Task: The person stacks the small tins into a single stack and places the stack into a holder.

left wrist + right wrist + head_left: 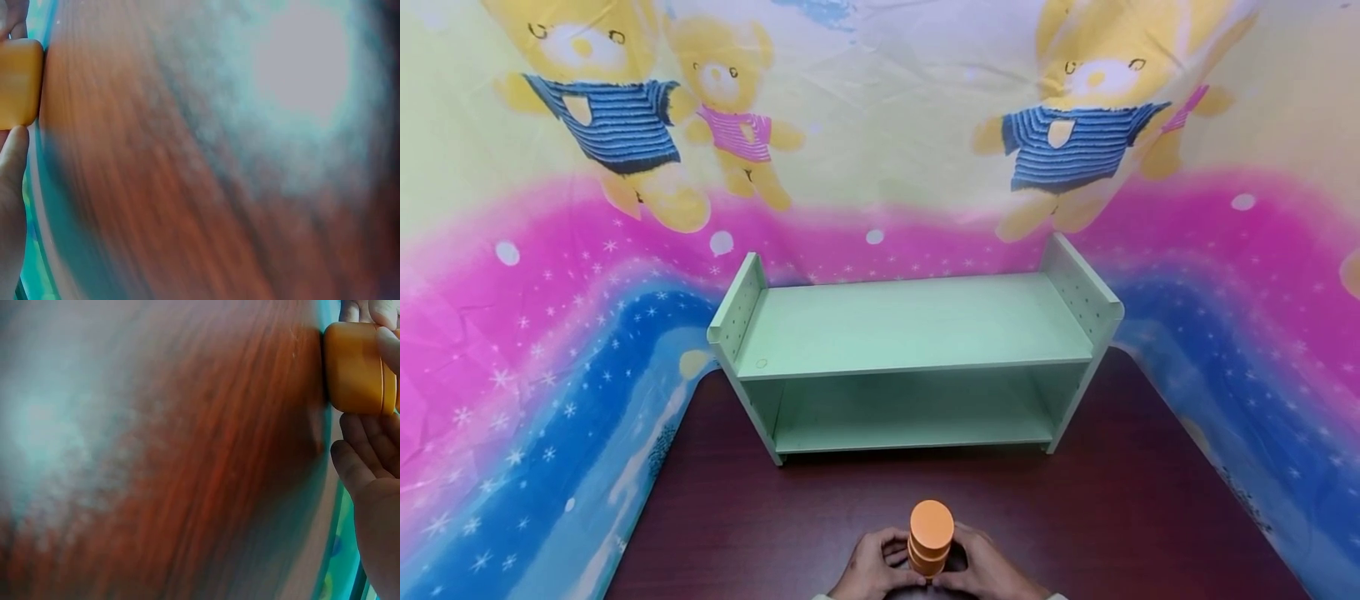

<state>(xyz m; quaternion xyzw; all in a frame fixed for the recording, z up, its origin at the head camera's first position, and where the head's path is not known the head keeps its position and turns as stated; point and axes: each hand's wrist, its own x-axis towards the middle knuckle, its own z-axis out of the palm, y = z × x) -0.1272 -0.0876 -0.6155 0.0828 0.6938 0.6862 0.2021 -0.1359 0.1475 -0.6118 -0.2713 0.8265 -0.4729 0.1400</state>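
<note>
An orange lidded jar (931, 533) stands upright near the table's front edge, its round flat top facing up and a groove running round its lower part. My left hand (874, 565) holds it from the left, thumb along the near side. From the right, my right hand (992, 568) grips the same jar, and the two thumb tips come close together in front of it. In the left wrist view the jar (20, 84) shows only in part at the left edge. The right wrist view has the jar (355, 369) with right-hand fingers (359, 456) against its lower side.
A pale green two-tier shelf (917, 325) with raised side panels stands behind the hands on the dark reddish-brown table (715, 517). Cloth printed with teddy bears (880, 125) hangs behind and along both sides of the table.
</note>
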